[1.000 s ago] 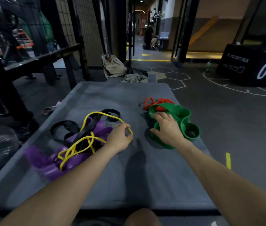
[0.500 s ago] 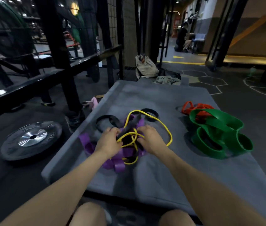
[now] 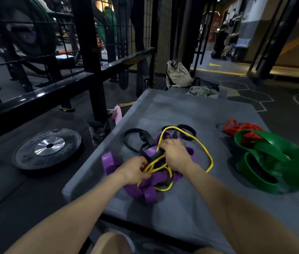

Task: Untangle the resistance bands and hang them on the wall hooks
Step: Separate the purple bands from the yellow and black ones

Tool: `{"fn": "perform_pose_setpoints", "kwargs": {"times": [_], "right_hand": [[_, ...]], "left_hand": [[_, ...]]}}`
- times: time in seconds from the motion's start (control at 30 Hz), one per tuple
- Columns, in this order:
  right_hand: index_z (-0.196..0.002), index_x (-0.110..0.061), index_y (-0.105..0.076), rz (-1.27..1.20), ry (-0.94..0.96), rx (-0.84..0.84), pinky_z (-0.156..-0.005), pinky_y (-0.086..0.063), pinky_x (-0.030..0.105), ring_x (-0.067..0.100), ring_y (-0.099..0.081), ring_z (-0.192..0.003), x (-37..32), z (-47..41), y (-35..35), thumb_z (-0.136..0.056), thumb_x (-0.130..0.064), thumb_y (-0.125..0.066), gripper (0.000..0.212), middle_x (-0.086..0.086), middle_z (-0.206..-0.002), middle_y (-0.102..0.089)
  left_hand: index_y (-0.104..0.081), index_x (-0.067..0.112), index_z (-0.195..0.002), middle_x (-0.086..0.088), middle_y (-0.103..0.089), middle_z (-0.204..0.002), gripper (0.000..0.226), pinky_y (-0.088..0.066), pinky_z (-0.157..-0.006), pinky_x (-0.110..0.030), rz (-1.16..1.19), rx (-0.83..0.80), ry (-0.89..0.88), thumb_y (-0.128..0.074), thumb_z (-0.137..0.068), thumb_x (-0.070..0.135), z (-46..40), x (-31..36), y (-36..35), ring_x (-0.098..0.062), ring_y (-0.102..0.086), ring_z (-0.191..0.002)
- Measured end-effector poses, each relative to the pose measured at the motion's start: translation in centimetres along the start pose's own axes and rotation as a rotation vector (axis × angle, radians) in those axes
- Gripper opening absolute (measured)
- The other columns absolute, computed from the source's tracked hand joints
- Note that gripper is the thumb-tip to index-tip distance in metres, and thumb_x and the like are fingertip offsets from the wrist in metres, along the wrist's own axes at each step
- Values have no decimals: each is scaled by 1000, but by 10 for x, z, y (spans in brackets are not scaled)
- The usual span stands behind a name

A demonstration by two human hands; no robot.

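A tangle of bands lies on the grey mat point(image 3: 190, 204): a thin yellow band point(image 3: 208, 156), a wide purple band point(image 3: 148, 193) and black bands point(image 3: 135, 140) knotted together. My left hand point(image 3: 135, 169) pinches the yellow band at the near left of the tangle. My right hand point(image 3: 176, 153) grips a black band in the middle of the tangle. To the right, apart from the tangle, lie a wide green band point(image 3: 273, 162) and an orange band point(image 3: 243, 128) partly under it. No wall hooks are in view.
A black weight plate point(image 3: 48, 147) lies on the floor left of the mat. Behind it stands a black rack frame point(image 3: 88, 57) with mesh. A beige bag point(image 3: 177, 76) and cloth point(image 3: 201, 91) sit past the mat's far end. A person sits far back.
My right hand left the green band and moved left into the tangle. Both hands now hold bands in the tangle, and my view has turned left.
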State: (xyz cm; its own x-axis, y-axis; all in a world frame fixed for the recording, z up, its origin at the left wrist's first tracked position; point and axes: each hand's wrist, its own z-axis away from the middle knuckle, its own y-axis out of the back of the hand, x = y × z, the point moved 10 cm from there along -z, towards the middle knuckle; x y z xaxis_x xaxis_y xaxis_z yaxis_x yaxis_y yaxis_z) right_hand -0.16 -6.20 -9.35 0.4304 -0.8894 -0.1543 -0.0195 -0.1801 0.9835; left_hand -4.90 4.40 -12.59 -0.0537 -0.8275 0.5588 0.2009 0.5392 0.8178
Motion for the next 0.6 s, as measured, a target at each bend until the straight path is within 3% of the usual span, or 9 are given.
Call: {"fn": "perform_pose_setpoints", "kwargs": {"times": [0.1,0.33,0.47,0.53,0.6], "right_hand": [[-112,-11,-57,-4,-55,4,-101,-32,37,30,-39,-116,10,-1,13,-88,-18,-55,26,9,-122,-54],[-101,-5,-59,-225,-199,134,-92,-36,36,32,-43,-112,29,5,67,-90,-21,-56,20,15,-109,-62],[-102,-1,-56,-369,-237,216,-91,-36,36,36,-48,-108,27,3,105,-94,-23,-53,24,19,-105,-63],[-96,-2,-53,-460,-275,261,-84,-36,36,32,-49,-98,32,0,120,-95,-23,-51,21,15,-89,-59],[-76,-8,-44,-529,-301,316,-70,-32,32,24,-44,-75,40,-2,135,-96,-22,-49,25,3,-67,-43]], "left_hand": [[-63,12,-102,1,-61,-82,21,-43,-70,-21,15,68,-4,-61,-82,10,0,0,17,-12,-55,-75],[-57,9,-94,-18,-66,-93,10,-47,-79,-37,82,359,-33,-49,-90,5,-5,11,87,-33,-62,-90],[-54,1,-104,-13,-57,-87,17,-44,-77,-29,170,514,-64,-42,-93,3,-7,32,134,-22,-53,-84],[-53,-1,-110,-14,-59,-91,21,-47,-83,-35,212,577,-53,-42,-93,5,-5,41,154,-25,-54,-87],[-54,1,-111,-7,-57,-99,22,-43,-80,-29,245,629,-12,-42,-93,5,-1,43,170,-24,-54,-94]]}}
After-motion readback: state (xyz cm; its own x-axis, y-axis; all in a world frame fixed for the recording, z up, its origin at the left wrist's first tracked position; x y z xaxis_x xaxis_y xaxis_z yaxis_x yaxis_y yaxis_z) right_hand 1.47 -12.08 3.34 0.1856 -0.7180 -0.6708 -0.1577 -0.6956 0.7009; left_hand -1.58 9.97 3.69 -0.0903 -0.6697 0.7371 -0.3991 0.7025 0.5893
